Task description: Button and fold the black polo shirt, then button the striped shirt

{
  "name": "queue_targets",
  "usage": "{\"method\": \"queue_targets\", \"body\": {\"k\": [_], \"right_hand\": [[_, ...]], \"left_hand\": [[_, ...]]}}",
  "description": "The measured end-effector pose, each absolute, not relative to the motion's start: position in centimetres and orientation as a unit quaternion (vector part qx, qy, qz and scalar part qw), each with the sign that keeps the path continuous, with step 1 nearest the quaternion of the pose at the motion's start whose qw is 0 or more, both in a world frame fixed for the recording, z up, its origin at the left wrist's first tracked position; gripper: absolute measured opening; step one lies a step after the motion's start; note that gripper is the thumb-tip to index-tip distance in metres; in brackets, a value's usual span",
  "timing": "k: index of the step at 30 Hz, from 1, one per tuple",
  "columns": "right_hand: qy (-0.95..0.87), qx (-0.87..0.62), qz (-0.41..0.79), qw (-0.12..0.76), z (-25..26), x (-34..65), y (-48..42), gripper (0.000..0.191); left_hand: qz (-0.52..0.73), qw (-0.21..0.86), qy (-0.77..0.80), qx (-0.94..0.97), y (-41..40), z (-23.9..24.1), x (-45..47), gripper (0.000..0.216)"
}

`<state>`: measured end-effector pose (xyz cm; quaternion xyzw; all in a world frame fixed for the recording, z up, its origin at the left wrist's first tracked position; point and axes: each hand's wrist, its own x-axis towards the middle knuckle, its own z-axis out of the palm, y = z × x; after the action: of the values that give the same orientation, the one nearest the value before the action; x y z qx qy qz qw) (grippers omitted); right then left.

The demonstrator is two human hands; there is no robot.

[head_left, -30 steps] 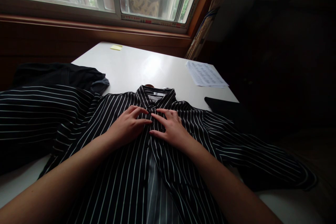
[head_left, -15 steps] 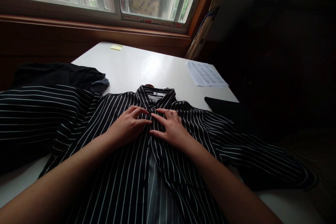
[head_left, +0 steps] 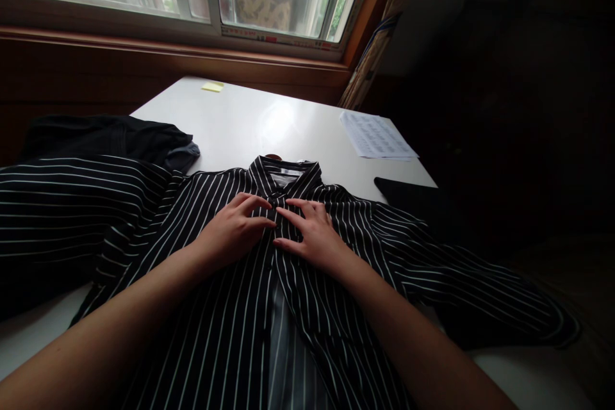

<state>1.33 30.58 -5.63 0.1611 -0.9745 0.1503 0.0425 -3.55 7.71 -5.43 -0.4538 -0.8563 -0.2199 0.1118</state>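
A black shirt with white stripes [head_left: 225, 307] lies front side up, its collar [head_left: 307, 178] pointing away from me and its sleeves out to both sides. Just below the collar, my left hand [head_left: 235, 227] rests on the shirt front with thumb and fingers apart. My right hand [head_left: 314, 234] lies across from it on the other side of the front edge, fingers spread over the fabric. Both sets of fingertips touch the cloth near the upper placket. Lower down, the front gapes and shows the lining side [head_left: 288, 346].
Beneath the shirt is a white table [head_left: 230, 122]. Dark folded clothing [head_left: 110, 138] lies at the left, papers [head_left: 377, 136] at the back right, and a yellow sticky note [head_left: 212, 86] near the far edge. A dark flat item [head_left: 408, 195] sits at the right. Behind stands a window [head_left: 269, 0].
My left thumb has drawn back very slightly from the placket. Otherwise the hands and shirt look the same.
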Motion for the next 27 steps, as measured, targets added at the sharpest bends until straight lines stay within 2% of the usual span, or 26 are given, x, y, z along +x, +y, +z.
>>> {"method": "queue_targets", "body": {"k": [15, 27], "right_hand": [[-0.971, 0.161, 0.17, 0.045, -5.66, 1.36, 30.56, 0.065], [-0.973, 0.158, 0.165, 0.038, -5.56, 1.33, 30.51, 0.065]], "left_hand": [[-0.224, 0.116, -0.854, -0.455, 7.8, -5.26, -3.47, 0.025], [-0.212, 0.107, -0.848, -0.473, 7.83, -5.47, -3.36, 0.036]]}}
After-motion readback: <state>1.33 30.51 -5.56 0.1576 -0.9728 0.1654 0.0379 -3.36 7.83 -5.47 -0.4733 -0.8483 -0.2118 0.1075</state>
